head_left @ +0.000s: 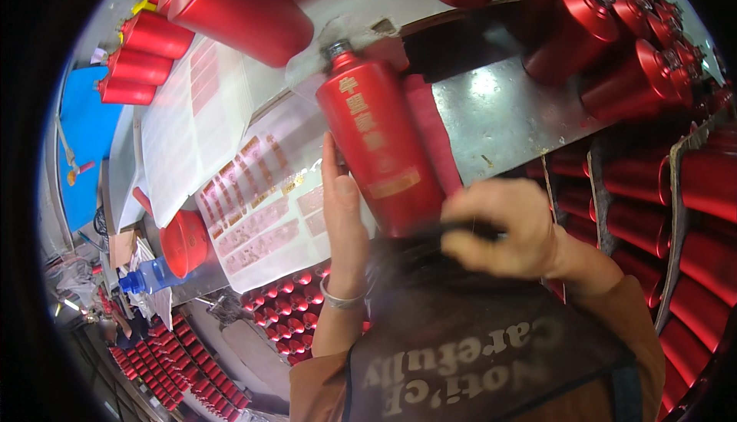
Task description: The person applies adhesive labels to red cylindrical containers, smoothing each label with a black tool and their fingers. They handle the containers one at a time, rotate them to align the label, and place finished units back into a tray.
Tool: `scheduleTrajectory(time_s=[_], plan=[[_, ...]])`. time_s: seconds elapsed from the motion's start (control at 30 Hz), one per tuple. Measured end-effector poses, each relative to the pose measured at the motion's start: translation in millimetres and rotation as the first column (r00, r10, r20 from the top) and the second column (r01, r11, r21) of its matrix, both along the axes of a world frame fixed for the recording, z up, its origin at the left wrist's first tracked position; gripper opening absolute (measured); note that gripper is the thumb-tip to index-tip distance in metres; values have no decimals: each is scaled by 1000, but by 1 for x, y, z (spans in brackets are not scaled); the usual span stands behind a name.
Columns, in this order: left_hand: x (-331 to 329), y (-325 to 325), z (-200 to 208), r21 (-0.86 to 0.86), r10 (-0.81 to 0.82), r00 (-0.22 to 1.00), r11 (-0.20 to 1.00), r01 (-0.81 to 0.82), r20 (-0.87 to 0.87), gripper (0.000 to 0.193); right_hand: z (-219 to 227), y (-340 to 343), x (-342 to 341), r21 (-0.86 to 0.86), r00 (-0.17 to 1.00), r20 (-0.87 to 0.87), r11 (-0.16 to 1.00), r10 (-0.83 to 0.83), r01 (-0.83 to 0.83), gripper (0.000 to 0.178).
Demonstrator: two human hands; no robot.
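A red bottle (pixel 376 134) with gold lettering and a dark neck lies tilted in front of me, its base toward my apron. My left hand (pixel 345 219) holds it along the lower left side, some fingers hidden behind it. Close to the base on the right is my right hand (pixel 507 226), closed and smeared by motion. Something dark shows between its fingers, too blurred to name. Beneath the bottle and to its right is a red cloth (pixel 434 126). A sheet of gold and pinkish decals (pixel 253 207) is spread left of my left hand.
White sheets (pixel 196 130) lie farther left, by a red container (pixel 184 242) and a blue-capped clear bottle (pixel 150 276). Red bottles (pixel 637 77) crowd the far right, and others (pixel 238 11) line the back. Racks of red bottles (pixel 629 222) flank my right arm.
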State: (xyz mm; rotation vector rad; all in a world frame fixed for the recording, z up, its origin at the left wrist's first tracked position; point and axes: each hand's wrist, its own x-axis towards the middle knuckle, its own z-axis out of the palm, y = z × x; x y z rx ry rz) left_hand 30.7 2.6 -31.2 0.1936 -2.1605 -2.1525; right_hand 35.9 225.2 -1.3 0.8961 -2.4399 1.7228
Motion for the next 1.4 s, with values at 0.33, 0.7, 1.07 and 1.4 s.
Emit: scheduleTrajectory(time_s=[0.33,0.7,1.07,1.4], plan=[[-10,25,22,175,-54,998,983,57,-22,80,-17,-6,-24,-183,671,718,879,-186,439,35],[1,21,17,62,-54,998,996,57,-41,73,25,-13,-81,-63,883,307,918,-355,391,32],[10,4,13,127,-32,999,991,32,-2,64,65,-56,-142,18,734,-677,996,-49,83,26],[34,6,14,-561,-183,976,824,85,-121,111,9,26,-34,-131,881,471,991,56,7,21]])
